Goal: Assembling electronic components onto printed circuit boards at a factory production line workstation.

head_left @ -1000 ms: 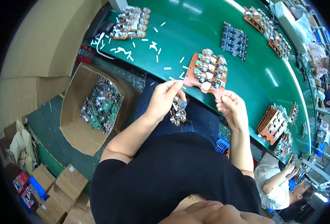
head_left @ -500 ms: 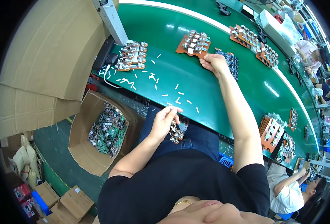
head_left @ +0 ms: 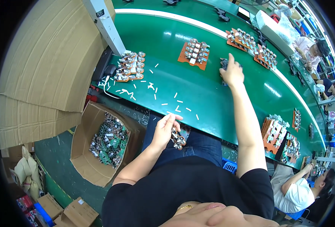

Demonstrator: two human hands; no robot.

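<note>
My left hand [head_left: 165, 128] rests over my lap at the near edge of the green belt [head_left: 213, 87], holding a small piece of orange board with metal parts [head_left: 177, 138]. My right hand [head_left: 232, 73] is stretched far out over the belt and lies on a dark board with parts [head_left: 223, 64]. An orange board full of silver parts [head_left: 193, 51] lies on the belt just left of that hand. Whether my right fingers grip the dark board I cannot tell.
Another filled orange board [head_left: 129, 67] lies at the belt's left, with several white scraps [head_left: 152, 89] strewn beside it. An open cardboard box of small parts [head_left: 109, 140] stands on the floor at my left. More boards [head_left: 250, 43] lie farther along; stacked boards [head_left: 275, 130] and other people sit at the right.
My right hand has left the orange board on the belt and moved right onto the dark board. My left hand stays over my lap with the small piece.
</note>
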